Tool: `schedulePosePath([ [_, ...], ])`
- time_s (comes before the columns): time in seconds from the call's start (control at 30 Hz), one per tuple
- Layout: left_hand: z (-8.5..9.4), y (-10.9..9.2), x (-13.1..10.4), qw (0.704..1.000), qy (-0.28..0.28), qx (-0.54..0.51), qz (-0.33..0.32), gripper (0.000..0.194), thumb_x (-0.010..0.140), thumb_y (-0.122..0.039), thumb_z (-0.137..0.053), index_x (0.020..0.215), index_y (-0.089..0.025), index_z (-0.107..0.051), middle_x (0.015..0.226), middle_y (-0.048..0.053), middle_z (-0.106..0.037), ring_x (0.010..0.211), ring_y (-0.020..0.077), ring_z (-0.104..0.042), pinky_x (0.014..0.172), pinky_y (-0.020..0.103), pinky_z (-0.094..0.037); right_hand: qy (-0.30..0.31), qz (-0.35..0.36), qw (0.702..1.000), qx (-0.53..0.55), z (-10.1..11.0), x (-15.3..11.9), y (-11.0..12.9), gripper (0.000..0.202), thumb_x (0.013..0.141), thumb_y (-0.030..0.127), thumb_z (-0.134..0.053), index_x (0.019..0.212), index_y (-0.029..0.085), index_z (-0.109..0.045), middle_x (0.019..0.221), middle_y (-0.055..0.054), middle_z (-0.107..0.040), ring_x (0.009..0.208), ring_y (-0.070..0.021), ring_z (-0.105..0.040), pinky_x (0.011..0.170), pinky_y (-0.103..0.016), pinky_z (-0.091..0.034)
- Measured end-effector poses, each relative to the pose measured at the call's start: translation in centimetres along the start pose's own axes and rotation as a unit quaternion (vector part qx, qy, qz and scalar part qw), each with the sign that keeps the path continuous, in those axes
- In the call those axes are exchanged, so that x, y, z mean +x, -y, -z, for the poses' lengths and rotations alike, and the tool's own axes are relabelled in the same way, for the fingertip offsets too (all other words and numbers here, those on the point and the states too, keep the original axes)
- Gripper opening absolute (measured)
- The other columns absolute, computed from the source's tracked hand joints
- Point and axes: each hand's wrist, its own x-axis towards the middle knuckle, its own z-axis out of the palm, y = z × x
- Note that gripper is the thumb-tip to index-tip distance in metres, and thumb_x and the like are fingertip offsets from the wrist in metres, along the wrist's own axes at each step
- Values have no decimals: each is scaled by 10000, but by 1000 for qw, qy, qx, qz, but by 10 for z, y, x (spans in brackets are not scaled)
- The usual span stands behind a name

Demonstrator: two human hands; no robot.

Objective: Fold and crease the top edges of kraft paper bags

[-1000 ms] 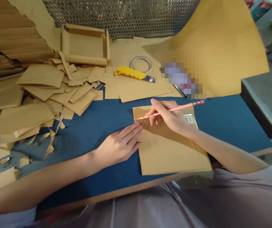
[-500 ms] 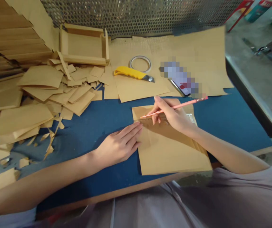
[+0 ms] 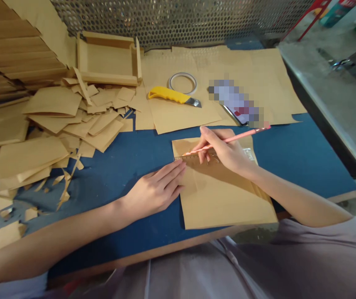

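Note:
My right hand (image 3: 224,151) is closed around a pink pencil (image 3: 243,134). The pencil's tip touches a brown paper sheet (image 3: 224,203) at the upper edge of a clear ruler (image 3: 248,154). The ruler lies across the upper part of this sheet, its middle partly covered by my right hand. My left hand (image 3: 159,187) lies flat with fingers stretched out, fingertips on the ruler's left end and the sheet's left edge. It holds nothing between the fingers.
Behind the hands, a yellow utility knife (image 3: 174,96), a tape roll (image 3: 182,84) and a blurred phone (image 3: 237,104) lie on large brown sheets (image 3: 268,83). Cardboard scraps (image 3: 97,120) cover the left, near an open box tray (image 3: 109,58). A perforated metal panel (image 3: 165,20) borders the back.
The far right corner of the large brown sheet at the back has dropped, baring more of the table's edge. Both hands, pencil and ruler stay nearly in place.

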Motion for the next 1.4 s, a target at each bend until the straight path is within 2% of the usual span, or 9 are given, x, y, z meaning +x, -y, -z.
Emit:
schedulePosePath([
  [0.23,1,0,0,1000,1,-8,3,334,978,-188,-501,1242,-6,-595,1297,170,-628,1241,235,-585,982,307,-558,-5,2,1000,2,0,0,1,509,962,496,-469,624,169,-664,485,-11,-610,427,-90,-527,422,-223,-422],
  [0.43,2,1,-1,1000,1,-11,0,346,975,-180,-502,1258,4,-579,1304,178,-621,1250,239,-577,995,316,-552,-38,-4,999,15,5,1,-1,505,946,502,-501,601,166,-656,470,-18,-611,415,-92,-533,418,-224,-410],
  [0.7,2,0,1,1000,1,6,-2,323,988,-197,-488,1232,-19,-602,1291,161,-633,1231,227,-594,980,303,-560,-34,-12,999,16,6,0,-1,506,939,515,-504,601,167,-648,456,-14,-602,401,-89,-529,383,-218,-368],
  [1.03,2,0,1,1000,3,-11,0,327,972,-175,-508,1236,-3,-596,1294,179,-627,1231,241,-593,975,312,-564,-26,-5,1000,5,5,0,0,515,950,510,-485,599,170,-649,459,-13,-602,415,-93,-527,428,-231,-408],
  [1.4,3,0,3,1000,0,0,-1,310,982,-181,-498,1208,-5,-616,1280,167,-638,1212,235,-608,966,304,-568,-29,-18,999,24,6,1,-1,514,921,547,-515,594,171,-640,448,-11,-591,394,-93,-518,381,-225,-365],
])
